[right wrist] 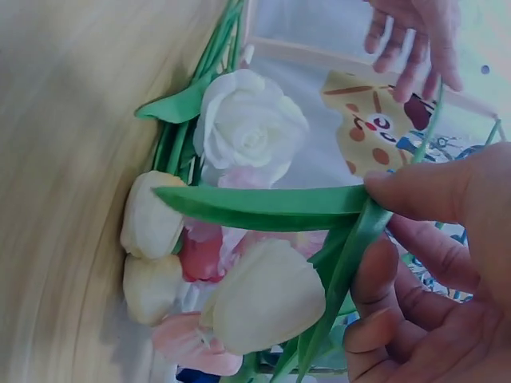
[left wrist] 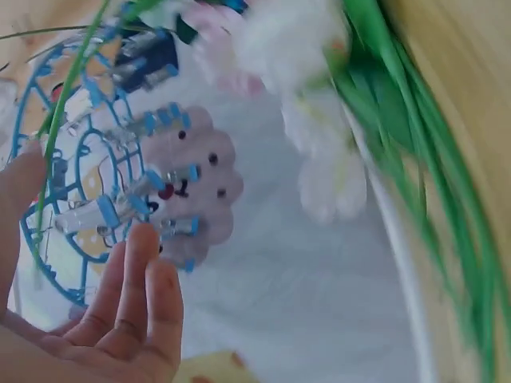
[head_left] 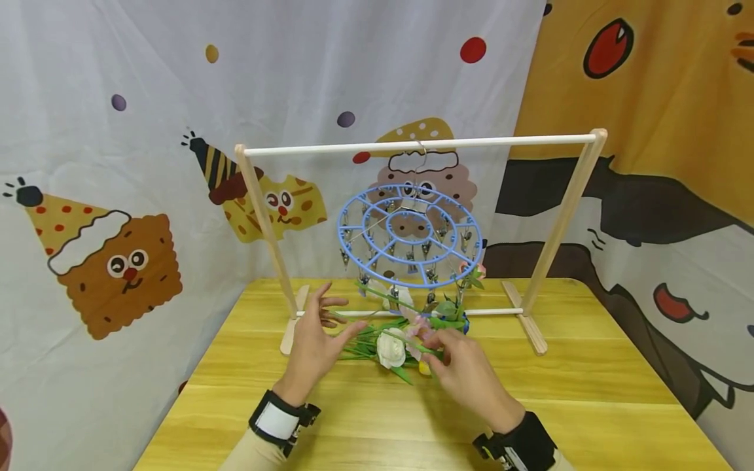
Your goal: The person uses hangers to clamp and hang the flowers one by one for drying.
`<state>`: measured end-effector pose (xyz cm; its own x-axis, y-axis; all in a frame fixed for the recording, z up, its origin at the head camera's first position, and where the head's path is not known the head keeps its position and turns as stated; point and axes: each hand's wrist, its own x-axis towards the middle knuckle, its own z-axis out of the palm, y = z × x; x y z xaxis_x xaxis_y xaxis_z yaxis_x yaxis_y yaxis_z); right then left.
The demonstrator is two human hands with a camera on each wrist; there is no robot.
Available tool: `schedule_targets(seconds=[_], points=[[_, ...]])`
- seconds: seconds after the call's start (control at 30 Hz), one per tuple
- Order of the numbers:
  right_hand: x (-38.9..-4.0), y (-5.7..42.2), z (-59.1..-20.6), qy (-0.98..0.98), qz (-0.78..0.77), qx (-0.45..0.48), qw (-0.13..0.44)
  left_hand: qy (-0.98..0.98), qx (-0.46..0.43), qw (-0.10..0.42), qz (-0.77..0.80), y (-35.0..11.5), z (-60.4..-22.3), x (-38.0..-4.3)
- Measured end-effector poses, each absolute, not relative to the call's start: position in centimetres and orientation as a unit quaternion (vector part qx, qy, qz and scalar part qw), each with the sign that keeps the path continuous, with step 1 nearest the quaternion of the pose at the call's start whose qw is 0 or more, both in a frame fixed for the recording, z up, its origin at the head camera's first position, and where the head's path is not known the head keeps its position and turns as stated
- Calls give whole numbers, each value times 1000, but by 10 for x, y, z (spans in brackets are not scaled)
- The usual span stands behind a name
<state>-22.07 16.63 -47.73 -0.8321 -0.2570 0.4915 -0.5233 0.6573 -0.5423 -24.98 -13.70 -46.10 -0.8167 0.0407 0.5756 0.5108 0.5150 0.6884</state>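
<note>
My right hand (head_left: 471,379) pinches a green leafy flower stem (right wrist: 351,247) between thumb and fingertips. The thin end of this stem runs toward my left hand (head_left: 315,347), whose fingers are spread and loosely bent, with its thumb close beside the stem. Below and between the hands lies a bunch of artificial flowers, with a white rose (right wrist: 251,128), a white tulip (right wrist: 267,299), pink blossoms (head_left: 419,326) and long green stems (left wrist: 415,128). Above them hangs a round blue clip hanger (head_left: 412,284) with several dangling metal clips (head_left: 345,258).
The hanger hooks over the top white bar (head_left: 330,149) of a wooden-legged rack (head_left: 562,229) standing on the wooden table (head_left: 589,405). A pink flower (head_left: 473,270) hangs at the hanger's right side. Behind stands a printed cartoon curtain (head_left: 283,65).
</note>
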Motion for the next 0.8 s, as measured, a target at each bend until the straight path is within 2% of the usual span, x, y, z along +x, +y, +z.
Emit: schedule_targets(seconds=[0.13,0.27,0.47,0.67,0.8], points=[[-221,161,-474,-881,363,225,204,-787,-180,170,-565,-129,-466,-244],[-221,154,-470,-871,362,243,225,-765,-221,126,-591,-115,-471,-239],[-222,143,-467,-859,373,263,234,-747,-239,122,-608,-101,-473,-235],[-222,137,-462,-853,376,268,244,-744,-240,146,-606,-100,-472,-233],[-220,133,-454,-833,379,276,294,-742,-238,166,-605,-103,-470,-233]])
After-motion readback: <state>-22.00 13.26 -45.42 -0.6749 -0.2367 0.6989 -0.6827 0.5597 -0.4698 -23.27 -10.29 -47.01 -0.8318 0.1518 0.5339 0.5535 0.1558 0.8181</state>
